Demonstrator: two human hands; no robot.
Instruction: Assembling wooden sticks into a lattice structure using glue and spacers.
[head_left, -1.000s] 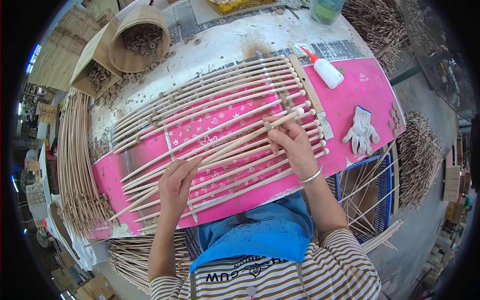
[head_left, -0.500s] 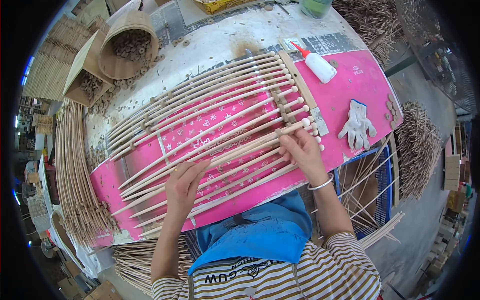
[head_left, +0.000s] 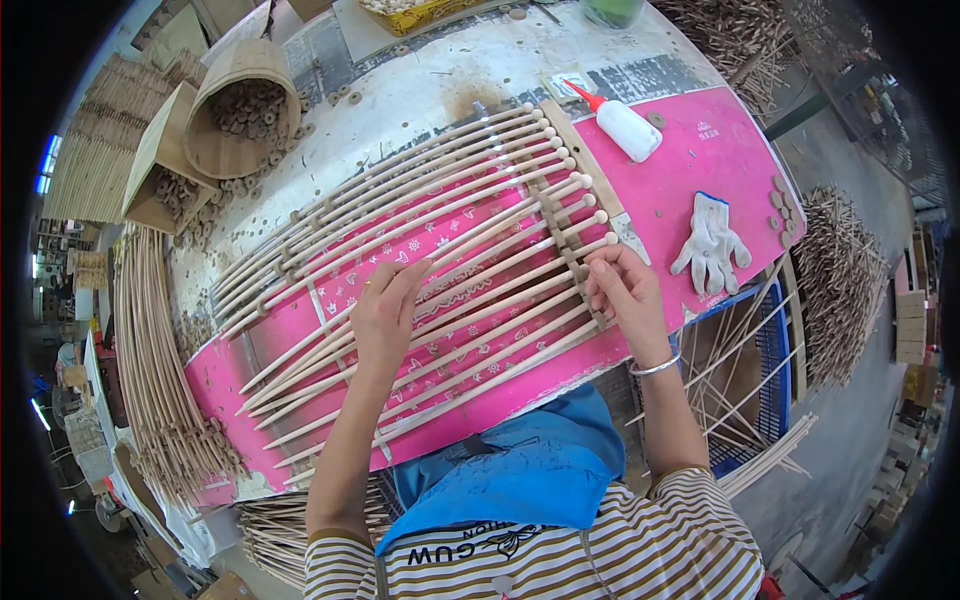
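A row of wooden sticks with round ball ends [head_left: 557, 142] lies across the pink-covered table, their pointed ends to the left. Small brown wooden rings [head_left: 563, 235] sit on the sticks near the balls, and others farther left. My left hand [head_left: 385, 310] pinches a wooden stick [head_left: 480, 236] near the middle of the row. My right hand [head_left: 630, 295] is at the ball ends on the near side, thumb and fingers drawn together beside one ball [head_left: 611, 239]. What lies between those fingertips is hidden.
A wooden strip [head_left: 590, 165] borders the ball ends. A white glue bottle with a red tip [head_left: 628, 130] and a white glove [head_left: 711, 245] lie to the right. Wooden tubs of rings [head_left: 240, 110] stand at the far left. A blue crate [head_left: 770, 370] sits below the table's right edge.
My left hand has moved away from me, up the row to another stick. The right hand has left the ring it was pinching and shifted right, toward the ball ends.
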